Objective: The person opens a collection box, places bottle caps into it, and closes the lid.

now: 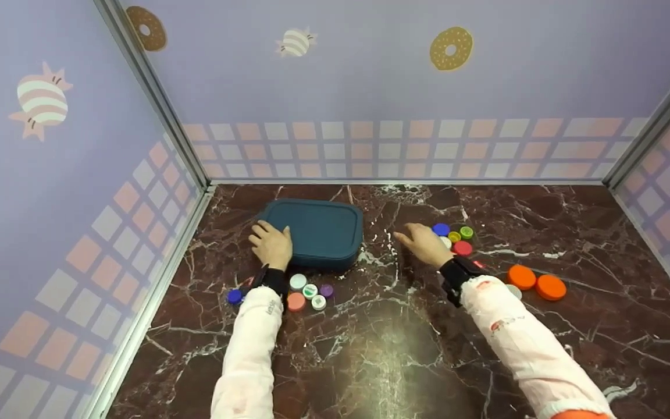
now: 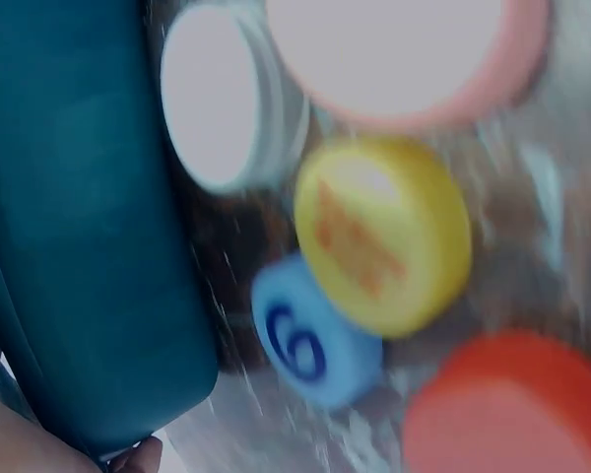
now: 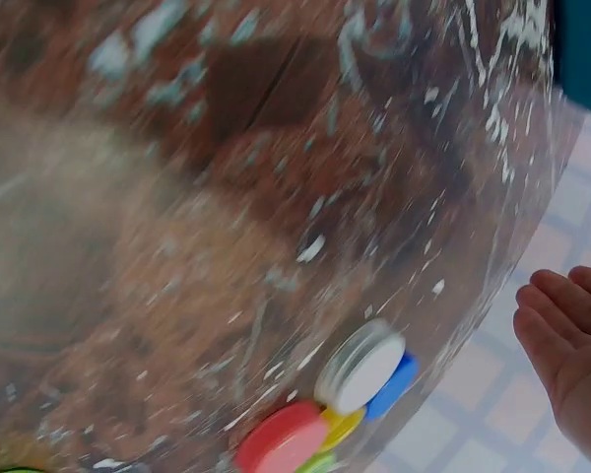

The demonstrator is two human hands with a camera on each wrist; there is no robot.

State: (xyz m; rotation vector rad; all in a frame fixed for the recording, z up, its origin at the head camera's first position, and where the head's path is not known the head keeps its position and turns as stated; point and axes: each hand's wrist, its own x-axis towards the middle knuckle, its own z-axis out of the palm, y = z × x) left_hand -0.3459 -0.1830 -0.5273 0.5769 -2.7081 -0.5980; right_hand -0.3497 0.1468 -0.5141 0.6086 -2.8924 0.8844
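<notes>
A dark teal lidded box (image 1: 320,230) sits toward the back left of the marble-patterned table. My left hand (image 1: 272,247) rests over its front left corner with fingers spread. Up close in the left wrist view, fingers (image 2: 143,456) show at the edge of the box. Below that hand is a group of bottle caps, with a pink cap (image 1: 296,302) and a purple cap (image 1: 326,290) among them. My right hand (image 1: 426,244) is to the right of the box, holding nothing, its fingers loosely extended. Beside it lie a red cap (image 1: 463,248), a blue cap (image 1: 441,229) and several others.
Two orange caps (image 1: 551,287) lie right of my right forearm, with a pale cap (image 1: 514,291) partly hidden by the sleeve. Another blue cap (image 1: 234,297) is left of my left wrist. Patterned panels (image 1: 393,151) wall in the table at the back and sides.
</notes>
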